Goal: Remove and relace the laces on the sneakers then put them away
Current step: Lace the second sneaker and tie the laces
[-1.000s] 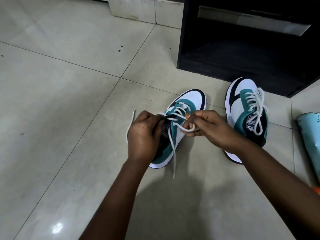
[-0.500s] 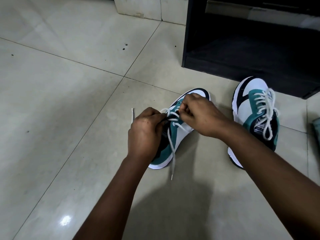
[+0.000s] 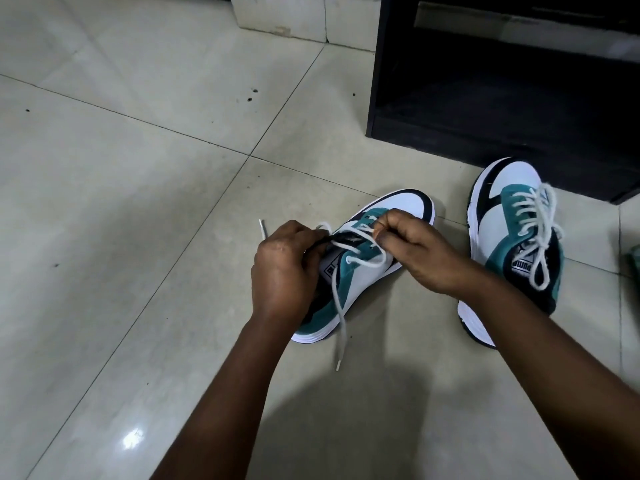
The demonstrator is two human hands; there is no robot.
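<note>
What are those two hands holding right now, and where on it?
The right hand pinches the white lace over the eyelets of the near sneaker. The left hand grips that sneaker at its tongue and collar.

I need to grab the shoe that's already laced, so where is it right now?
The laced sneaker sits on the floor at the right of the head view, just in front of the black cabinet and right of the right hand.
</note>
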